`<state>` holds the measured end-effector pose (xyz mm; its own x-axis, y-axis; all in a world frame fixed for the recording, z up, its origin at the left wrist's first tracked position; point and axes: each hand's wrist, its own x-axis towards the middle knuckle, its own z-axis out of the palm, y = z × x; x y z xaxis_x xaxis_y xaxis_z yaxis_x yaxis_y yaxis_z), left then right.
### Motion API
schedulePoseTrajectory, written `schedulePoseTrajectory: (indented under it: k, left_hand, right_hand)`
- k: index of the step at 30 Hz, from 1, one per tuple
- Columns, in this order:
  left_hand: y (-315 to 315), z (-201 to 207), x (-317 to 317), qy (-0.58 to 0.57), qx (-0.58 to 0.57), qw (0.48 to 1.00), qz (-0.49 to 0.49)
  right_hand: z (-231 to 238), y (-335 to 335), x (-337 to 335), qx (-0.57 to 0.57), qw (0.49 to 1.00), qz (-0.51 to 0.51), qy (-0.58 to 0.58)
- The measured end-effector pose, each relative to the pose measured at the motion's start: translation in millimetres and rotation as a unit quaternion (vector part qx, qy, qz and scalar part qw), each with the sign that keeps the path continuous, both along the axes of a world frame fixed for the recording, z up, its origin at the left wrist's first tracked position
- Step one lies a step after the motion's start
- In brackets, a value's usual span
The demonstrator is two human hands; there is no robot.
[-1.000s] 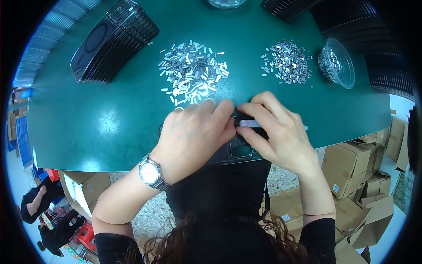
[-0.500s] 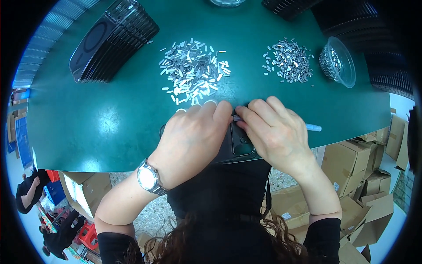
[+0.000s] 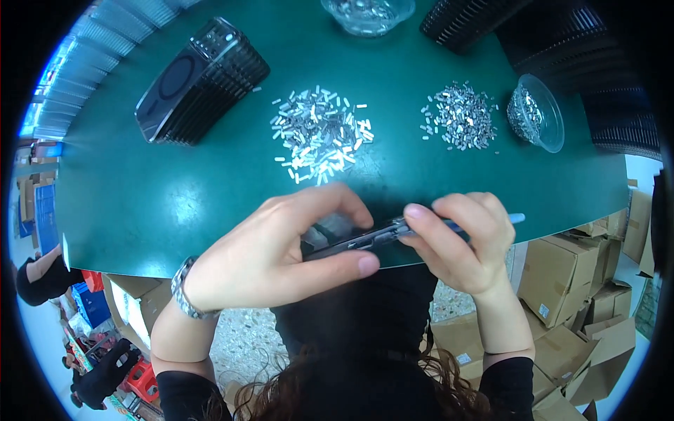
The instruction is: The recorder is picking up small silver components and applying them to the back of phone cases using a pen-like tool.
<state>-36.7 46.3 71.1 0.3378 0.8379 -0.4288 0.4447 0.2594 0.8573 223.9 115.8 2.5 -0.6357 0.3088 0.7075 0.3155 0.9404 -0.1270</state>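
Beyond both hands spread a green table (image 3: 435, 175). The left hand (image 3: 253, 252) gripped one end of a dark phone case (image 3: 379, 236), tilted edge-on between the hands; the right hand (image 3: 472, 242) pinched its other end. Past the left fingers lay a strip pile (image 3: 319, 137); outward from the right palm poked a pale-blue stick (image 3: 517, 218).

A dark phone case (image 3: 377, 237) tilts edge-up.

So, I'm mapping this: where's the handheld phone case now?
In the head view, the phone case is just below centre, between the left hand and right hand, near the front of the table.
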Motion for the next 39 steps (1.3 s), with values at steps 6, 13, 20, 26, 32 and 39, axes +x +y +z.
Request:
schedulePoseTrajectory:
  k: [6,13,20,26,32,39]
  left_hand:
    - [-2,3,-8,0.0,-0.125,0.992,0.017]
    - [17,24,-42,0.344,0.377,0.845,0.158]
    - [52,15,-132,0.469,0.314,0.8,0.205]
    - [49,19,-138,0.456,0.241,0.839,0.176]
    - [62,42,-142,0.47,0.357,0.798,0.117]
    - [227,108,33,0.246,0.502,0.826,0.078]
  right_hand:
    - [3,13,-17,0.033,0.997,0.003,0.075]
    - [-24,15,18,-0.11,0.989,-0.092,-0.046]
    - [-27,11,9,-0.162,0.976,-0.118,-0.08]
    - [-28,16,11,-0.164,0.975,-0.124,-0.083]
    - [-27,14,13,-0.129,0.976,-0.145,-0.101]
    - [-37,11,21,-0.14,0.974,-0.149,-0.093]
